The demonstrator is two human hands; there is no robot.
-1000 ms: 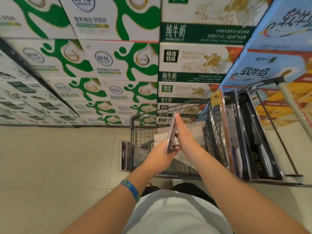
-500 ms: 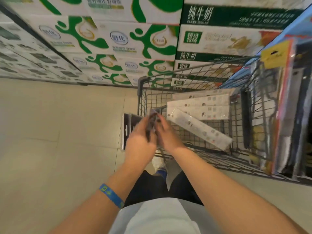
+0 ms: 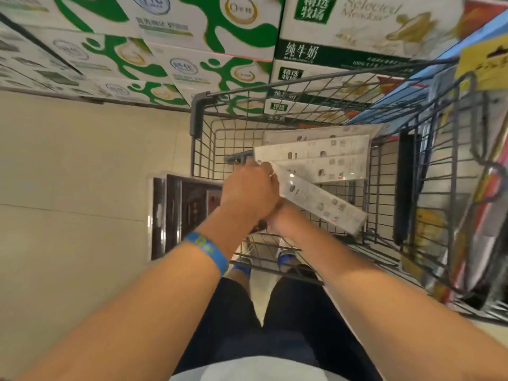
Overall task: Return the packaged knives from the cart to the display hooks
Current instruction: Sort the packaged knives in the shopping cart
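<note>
Reaching down at the near left corner of the wire cart (image 3: 302,88), the person is bringing both hands together at about 10 o'clock of the basket. The left hand (image 3: 248,193) is lying on top, its back to the camera, its fingers curling away over the near end of a slanted white knife pack (image 3: 324,204). The right hand (image 3: 279,220) is tucking in beneath it. Whether either grip is clamping on that pack, or on something thinner between the palms, I cannot tell, since the knuckles are covering it.

The slanted pack is lying in the basket, running from the hands toward 4 o'clock, with more white knife packs (image 3: 316,154) lying flat behind it toward 1 o'clock. Dark boxed packs (image 3: 176,213) are sitting outside the cart's left wall at 9 o'clock.

The white packs are looking long, flat and stiff, carded under clear plastic. They are probably light, heavier toward the blade, and slick to the fingers. Pinching one across its long edges near the middle should be keeping it from swinging, while leaving the top end free for a hook.

At 3 o'clock, hanging packages (image 3: 483,193) are blurring past the cart's rim and running off frame, and the hooks themselves are not showing.
</note>
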